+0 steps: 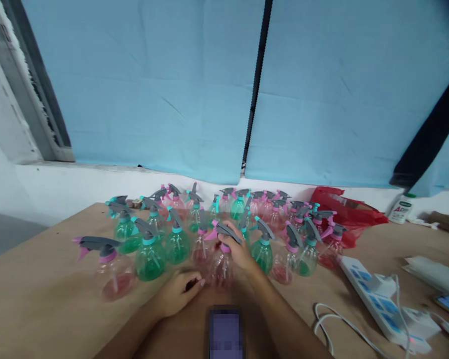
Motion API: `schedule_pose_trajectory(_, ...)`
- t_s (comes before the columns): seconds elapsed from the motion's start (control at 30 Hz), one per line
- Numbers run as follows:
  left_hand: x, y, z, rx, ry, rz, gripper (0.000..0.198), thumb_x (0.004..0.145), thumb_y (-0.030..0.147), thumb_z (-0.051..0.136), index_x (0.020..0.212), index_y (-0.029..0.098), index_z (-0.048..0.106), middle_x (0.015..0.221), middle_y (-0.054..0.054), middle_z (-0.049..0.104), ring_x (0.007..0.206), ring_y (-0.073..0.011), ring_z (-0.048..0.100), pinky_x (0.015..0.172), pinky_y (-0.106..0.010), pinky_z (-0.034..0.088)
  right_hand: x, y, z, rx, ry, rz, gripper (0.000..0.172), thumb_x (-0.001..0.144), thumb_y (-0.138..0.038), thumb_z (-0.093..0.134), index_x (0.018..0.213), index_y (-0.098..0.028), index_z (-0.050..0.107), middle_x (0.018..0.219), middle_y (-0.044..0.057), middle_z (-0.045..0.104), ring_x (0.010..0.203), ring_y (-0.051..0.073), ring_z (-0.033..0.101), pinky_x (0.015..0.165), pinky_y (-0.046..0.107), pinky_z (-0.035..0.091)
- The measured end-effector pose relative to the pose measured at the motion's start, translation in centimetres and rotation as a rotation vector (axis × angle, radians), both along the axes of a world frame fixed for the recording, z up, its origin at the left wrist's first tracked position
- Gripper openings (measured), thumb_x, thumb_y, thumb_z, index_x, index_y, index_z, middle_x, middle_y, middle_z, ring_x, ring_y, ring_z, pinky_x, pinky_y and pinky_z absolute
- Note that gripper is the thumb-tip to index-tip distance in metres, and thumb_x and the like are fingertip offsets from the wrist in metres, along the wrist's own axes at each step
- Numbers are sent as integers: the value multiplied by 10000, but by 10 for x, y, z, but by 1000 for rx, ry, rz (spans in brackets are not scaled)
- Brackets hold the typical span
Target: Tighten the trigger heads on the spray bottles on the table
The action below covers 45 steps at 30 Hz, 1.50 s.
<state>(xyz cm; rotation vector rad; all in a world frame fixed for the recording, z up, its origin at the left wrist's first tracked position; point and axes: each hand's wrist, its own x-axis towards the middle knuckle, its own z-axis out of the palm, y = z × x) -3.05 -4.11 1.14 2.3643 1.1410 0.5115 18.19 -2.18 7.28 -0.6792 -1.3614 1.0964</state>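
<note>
A clear pink spray bottle point(221, 271) with a grey and pink trigger head stands upright on the table in front of me. My right hand point(240, 249) is closed around its neck and head from the right. Low on the table, just left of this bottle, my left hand point(179, 291) lies with fingers loosely curled and a gap between thumb and forefinger; nothing shows in it. Left of it stand a green spray bottle point(150, 259) and a pink one point(114, 276). To the right are another green bottle point(262, 255) and pink bottle point(283, 267).
Several more pink and green spray bottles point(177, 244) crowd behind. A red plastic bag point(346, 212) and white bottle point(401, 209) stand at the back right. A power strip point(381, 304) with white cables lies at right. A blurred phone point(226, 334) is at the front edge.
</note>
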Motion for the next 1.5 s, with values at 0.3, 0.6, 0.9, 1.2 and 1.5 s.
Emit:
schedule_pose_trajectory(0.3,-2,1,0,-9,-4,-6,410,1011,463,409,809,189,638,731,8,639,687,-146,570,636,-241,366,31,0,93,298,-281,-546,319,857,-417,636,657,-181,560,573,-62,406,555,102,371,536,228,271)
schedule_pose_trajectory(0.6,-1,3,-1,-25,12,13,409,1008,465,408,818,192,647,719,14,635,667,-137,564,626,-241,364,20,43,91,242,-925,-843,227,927,-364,570,843,-179,672,783,48,670,735,182,588,668,262,371)
schedule_pose_trajectory(0.9,0,3,1,-15,5,6,398,1005,460,420,817,197,651,714,15,636,666,-137,562,624,-242,365,-10,54,54,-21,-1254,-717,290,977,-340,530,1174,-150,625,1032,155,726,978,276,698,788,315,477)
schedule_pose_trajectory(1.2,0,2,3,3,4,13,410,1005,472,411,812,201,651,718,13,647,679,-142,570,634,-242,372,-7,60,50,-86,-1298,-704,276,985,-315,505,1129,-128,647,1066,189,718,1009,301,702,802,340,495)
schedule_pose_trajectory(1.5,0,2,2,-4,-14,20,407,999,470,423,789,194,636,718,7,637,671,-147,558,628,-246,368,10,42,67,-2,-1308,-792,292,1009,-288,421,1075,-160,675,1028,150,714,988,266,693,848,343,493)
